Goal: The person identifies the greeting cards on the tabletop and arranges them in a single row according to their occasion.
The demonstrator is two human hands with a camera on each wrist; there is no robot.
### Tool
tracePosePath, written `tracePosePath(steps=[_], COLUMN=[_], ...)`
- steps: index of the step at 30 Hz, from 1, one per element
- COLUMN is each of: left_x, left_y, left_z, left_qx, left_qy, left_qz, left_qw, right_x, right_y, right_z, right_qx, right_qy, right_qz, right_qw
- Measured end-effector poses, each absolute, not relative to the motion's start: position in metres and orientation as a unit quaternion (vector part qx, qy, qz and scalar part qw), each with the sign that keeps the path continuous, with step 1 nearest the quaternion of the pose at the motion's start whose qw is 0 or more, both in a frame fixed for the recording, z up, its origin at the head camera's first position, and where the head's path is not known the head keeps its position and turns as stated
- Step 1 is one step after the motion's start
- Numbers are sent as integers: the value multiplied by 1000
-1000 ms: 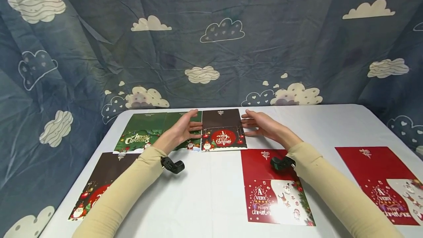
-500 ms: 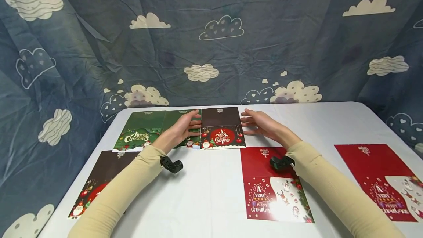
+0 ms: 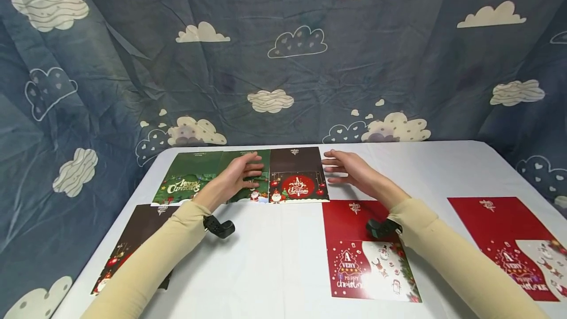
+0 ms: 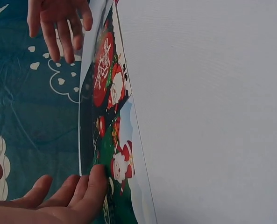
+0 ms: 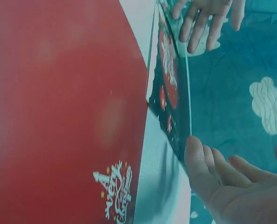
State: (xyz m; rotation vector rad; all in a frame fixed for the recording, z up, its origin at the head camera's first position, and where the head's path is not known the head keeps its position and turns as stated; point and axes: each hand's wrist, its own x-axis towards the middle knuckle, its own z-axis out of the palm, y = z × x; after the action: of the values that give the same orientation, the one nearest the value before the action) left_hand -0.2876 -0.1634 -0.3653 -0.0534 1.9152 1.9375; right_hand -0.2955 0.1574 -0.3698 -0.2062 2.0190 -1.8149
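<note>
A dark brown Christmas card (image 3: pixel 296 159) lies unfolded at the back of the table, its lower half printed with a red circle and ornaments. Just off its right edge is my right hand (image 3: pixel 354 171), fingers extended toward the card and nothing in the grasp. My left hand (image 3: pixel 235 176) hovers over a green Christmas card (image 3: pixel 261 161), left of the dark one, with its fingers loosely spread and holding nothing. Another green card (image 3: pixel 186 166) sits side by side with it. In the left wrist view, the fingertips (image 4: pixel 97 175) of the left hand overlap the green card's printed edge.
A second dark brown card (image 3: pixel 141 225) lies at the left, partly under the left sleeve. One red card (image 3: pixel 345 220) is beneath the right wrist, and another red card (image 3: pixel 491 220) lies far right. A dark cloud-patterned cloth (image 3: pixel 283 87) hangs behind the white table (image 3: pixel 248 270).
My left hand has drawn away to the left from the dark card's edge, over the green card. The right hand stays nearly in place, and the cards have not moved.
</note>
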Motion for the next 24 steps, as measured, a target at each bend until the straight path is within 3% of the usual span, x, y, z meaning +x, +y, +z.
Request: tracePosePath(steps=[24], left_x=[-246], left_y=[-192], left_z=[-357], left_qx=[18], left_qy=[712], left_qz=[669], left_qw=[214], right_x=[-243], right_y=[135], right_z=[-365], right_qx=[-119], right_qy=[722], right_qz=[-637], right_qw=[242])
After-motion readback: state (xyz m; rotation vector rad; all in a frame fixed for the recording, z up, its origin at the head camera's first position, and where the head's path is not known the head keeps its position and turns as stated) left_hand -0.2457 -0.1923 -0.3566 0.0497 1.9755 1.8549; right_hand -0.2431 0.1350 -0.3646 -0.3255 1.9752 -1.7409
